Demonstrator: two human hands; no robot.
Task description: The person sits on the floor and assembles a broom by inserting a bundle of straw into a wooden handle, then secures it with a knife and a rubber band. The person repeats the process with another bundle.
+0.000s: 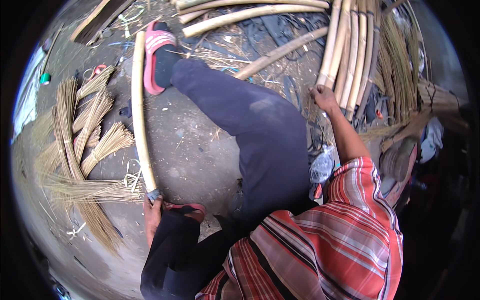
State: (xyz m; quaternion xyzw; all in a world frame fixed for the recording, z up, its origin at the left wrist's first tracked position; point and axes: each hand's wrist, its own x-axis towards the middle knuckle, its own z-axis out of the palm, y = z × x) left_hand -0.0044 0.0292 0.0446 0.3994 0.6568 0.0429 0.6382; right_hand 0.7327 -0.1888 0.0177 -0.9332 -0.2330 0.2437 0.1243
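My left hand [152, 215] is closed around the near end of a pale bamboo pole [140, 110], where a dark strip [153, 194] is wrapped about it. The pole lies lengthwise, its far end beside my pink slide sandal [154, 65]. My right hand [324, 97] is closed at the near end of a row of bamboo poles [345, 55] on the right. Whatever its fingers hold, if anything, is too small to make out. Dark rubber-like strips [291, 90] lie on the ground left of this hand.
Bundles of thin broom sticks [102, 145] lie on the left, with red-handled scissors [97, 69] and green tape [45, 78] beyond. More bamboo poles [250, 14] lie at the far side. Tall stick bundles [397, 70] and a clear plastic bag [321, 165] are on the right.
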